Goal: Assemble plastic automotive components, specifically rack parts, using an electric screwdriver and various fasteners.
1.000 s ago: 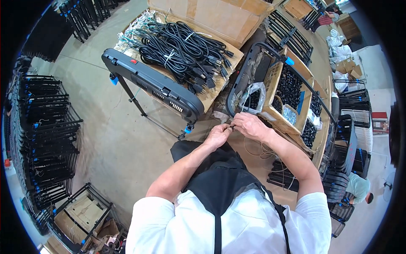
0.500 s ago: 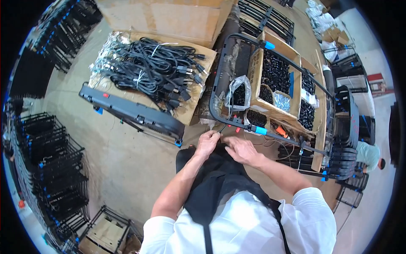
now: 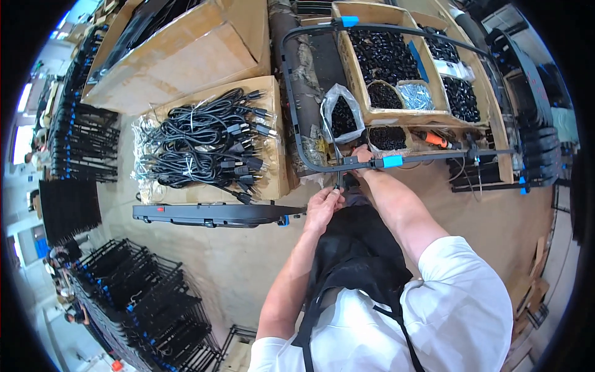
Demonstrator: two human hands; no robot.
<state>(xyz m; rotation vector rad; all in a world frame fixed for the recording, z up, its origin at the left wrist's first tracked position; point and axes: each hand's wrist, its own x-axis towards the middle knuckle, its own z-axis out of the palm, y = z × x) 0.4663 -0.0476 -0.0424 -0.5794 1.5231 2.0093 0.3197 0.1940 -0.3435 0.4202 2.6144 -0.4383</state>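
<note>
My left hand [image 3: 325, 207] is closed around the lower end of a thin black cord [image 3: 338, 178], just below the near bar of a black tubular frame [image 3: 297, 133]. The cord runs up over that bar. My right hand [image 3: 364, 159] reaches under the same bar, beside a blue sleeve [image 3: 392, 162] on it. The bar hides part of its fingers, and a small red and black thing shows at their tips. Beyond lies a clear plastic bag [image 3: 355, 105] of small black parts.
Bundled black power cords [image 3: 204, 139] lie on cardboard [image 3: 276, 164] at left. A black panel [image 3: 217, 214] stands before them. Wooden bins [image 3: 396, 116] hold small black parts and screws. An orange-handled tool [image 3: 432, 139] lies nearby. Stacked black frames [image 3: 145, 297] fill the lower left.
My hands were close together below the frame. The right has moved forward under the bar, while the left stays low with the cord. The whole view has shifted.
</note>
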